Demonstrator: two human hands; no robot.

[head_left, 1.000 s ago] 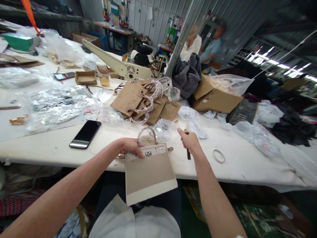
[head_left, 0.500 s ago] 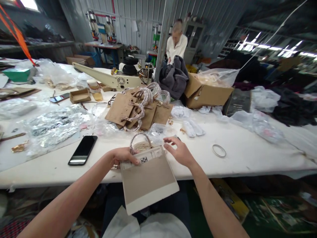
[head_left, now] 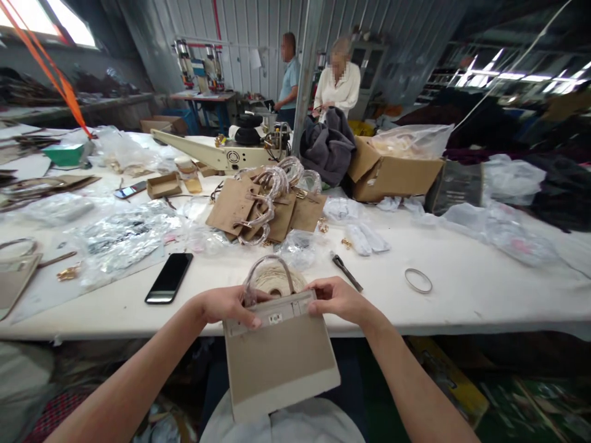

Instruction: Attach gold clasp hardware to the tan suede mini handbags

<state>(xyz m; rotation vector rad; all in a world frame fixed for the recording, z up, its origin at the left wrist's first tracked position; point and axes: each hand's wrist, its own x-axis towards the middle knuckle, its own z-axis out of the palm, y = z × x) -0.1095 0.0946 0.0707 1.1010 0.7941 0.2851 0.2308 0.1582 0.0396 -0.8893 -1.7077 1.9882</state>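
A small beige handbag [head_left: 281, 357] with a white lower band and a plastic-wrapped handle rests tilted against the table's front edge, over my lap. My left hand [head_left: 228, 306] is closed on its top left corner, thumb across the flap. On the top right corner sits my right hand [head_left: 339, 298], fingers curled over the flap. A spool of cream thread [head_left: 277, 281] stands just behind the bag. A thin dark tool [head_left: 346, 271] lies on the table beyond my right hand.
A black phone [head_left: 168, 278] lies left of the bag, a metal ring [head_left: 418, 280] to the right. Brown bag parts with wrapped handles [head_left: 258, 206] pile at the middle, with plastic bags, a cardboard box [head_left: 392, 175] and a machine behind. Two people stand at the back.
My right hand let go of the dark tool, which now lies on the table, and came onto the bag's top right corner. The camera view tilted upward.
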